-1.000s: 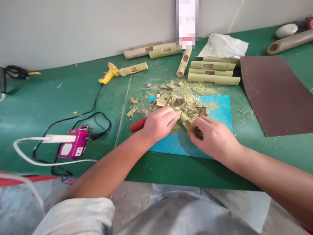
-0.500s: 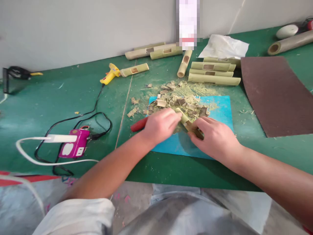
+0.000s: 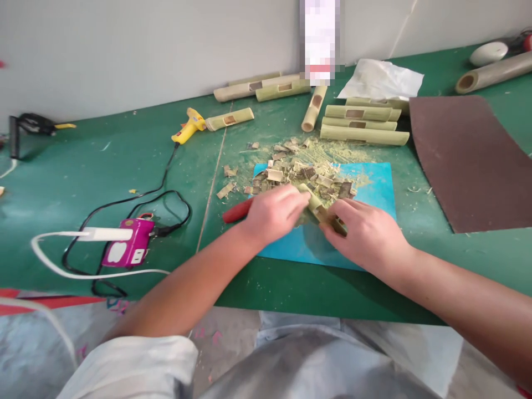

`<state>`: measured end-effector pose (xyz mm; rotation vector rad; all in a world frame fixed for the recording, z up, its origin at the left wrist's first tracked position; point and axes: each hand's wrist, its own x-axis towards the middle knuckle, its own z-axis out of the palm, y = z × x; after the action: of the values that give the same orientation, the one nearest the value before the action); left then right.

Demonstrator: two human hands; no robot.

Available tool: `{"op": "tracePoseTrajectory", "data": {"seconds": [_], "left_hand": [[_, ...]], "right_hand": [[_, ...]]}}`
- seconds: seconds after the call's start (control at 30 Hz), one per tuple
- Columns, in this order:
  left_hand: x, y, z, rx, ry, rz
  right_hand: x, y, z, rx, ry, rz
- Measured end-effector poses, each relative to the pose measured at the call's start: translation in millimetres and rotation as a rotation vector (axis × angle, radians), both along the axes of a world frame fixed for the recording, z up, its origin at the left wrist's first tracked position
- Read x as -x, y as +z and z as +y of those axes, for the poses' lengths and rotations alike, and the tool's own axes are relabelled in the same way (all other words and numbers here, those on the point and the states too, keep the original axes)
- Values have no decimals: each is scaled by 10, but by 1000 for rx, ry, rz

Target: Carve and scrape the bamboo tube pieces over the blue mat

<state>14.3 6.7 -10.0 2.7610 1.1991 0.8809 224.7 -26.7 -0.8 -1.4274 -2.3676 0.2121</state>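
Between my hands is a short bamboo tube (image 3: 317, 207) with a notch cut in its side, tilted down to the right above a blue mat (image 3: 303, 246). My left hand (image 3: 277, 213) is closed on its upper left end. My right hand (image 3: 363, 233) wraps round the lower right end, hiding part of it. Just beyond my fingers lies a pile of bamboo chips (image 3: 307, 172) with shavings and dust, spread over the mat and the green table. A red handle (image 3: 236, 211) sticks out from behind my left hand; the rest of it is hidden.
Notched bamboo tubes (image 3: 361, 134) lie at the back, some under a white sheet (image 3: 380, 79). A brown sheet (image 3: 469, 160) is at the right. To the left are a yellow glue gun (image 3: 189, 126) and a magenta power strip (image 3: 129, 242) with cords across the green table (image 3: 137, 149).
Both hands and the bamboo tube stay practically in place. The view has shifted very slightly.
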Motion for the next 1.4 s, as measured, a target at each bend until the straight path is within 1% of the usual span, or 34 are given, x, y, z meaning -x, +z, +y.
{"op": "tracePoseTrajectory", "data": {"seconds": [0.03, 0.07, 0.17, 0.2, 0.3, 0.4, 0.43, 0.53, 0.57, 0.67, 0.7, 0.8, 0.93, 1.03, 1.07, 1.13, 1.17, 1.27, 1.3, 1.4], "left_hand": [[-2, -1, -5, 13, -40, 1], [-4, -3, -9, 20, -51, -13], [-9, -13, -18, 11, 36, -66], [-11, -15, -21, 13, 34, -60], [-19, -11, -26, 40, -42, -21], [-23, 2, -29, 18, 55, -39], [-24, 6, -33, 11, 64, -30], [-28, 11, -46, 20, -39, 17], [-28, 10, -45, 21, -48, 10], [-20, 3, -24, -7, 39, -40], [-16, -1, -15, -12, 38, -36], [-9, -15, 5, 15, -46, -7], [-6, -19, 12, 18, 56, -59], [-15, -10, -1, 67, -19, -47], [-18, -7, -6, 76, -19, -57], [-22, -4, -10, 66, 37, -81], [-22, -3, -11, 61, 44, -80], [-18, -4, -8, 77, -51, -52], [-17, -3, -7, 78, -53, -59], [-21, 0, -17, 43, 19, -81]], "right_hand": [[0, -2, 0, 0, 7, -1], [1, -2, 0, -1, 10, -1], [-1, 4, 0, -11, 3, 3], [-2, 8, 0, -14, 1, 2], [-6, 18, 2, -15, 11, -6], [-7, 23, 5, -21, 13, -5], [-7, 24, 7, -24, 15, -6], [-9, 19, 13, -27, 28, -13], [-10, 16, 15, -28, 28, -14], [-13, 6, 17, -36, 16, -18], [-13, 4, 16, -35, 14, -21], [-13, 4, 13, -29, 25, -23], [-12, 9, 12, -26, 13, -11], [-8, 18, 13, -2, 22, -4], [-7, 23, 13, 4, 23, 0], [-5, 30, 14, 12, 14, 2], [-5, 32, 15, 12, 13, 1], [-9, 30, 20, 22, 16, -11], [-10, 28, 21, 23, 13, -14], [-11, 23, 21, 27, 8, -19]]}}
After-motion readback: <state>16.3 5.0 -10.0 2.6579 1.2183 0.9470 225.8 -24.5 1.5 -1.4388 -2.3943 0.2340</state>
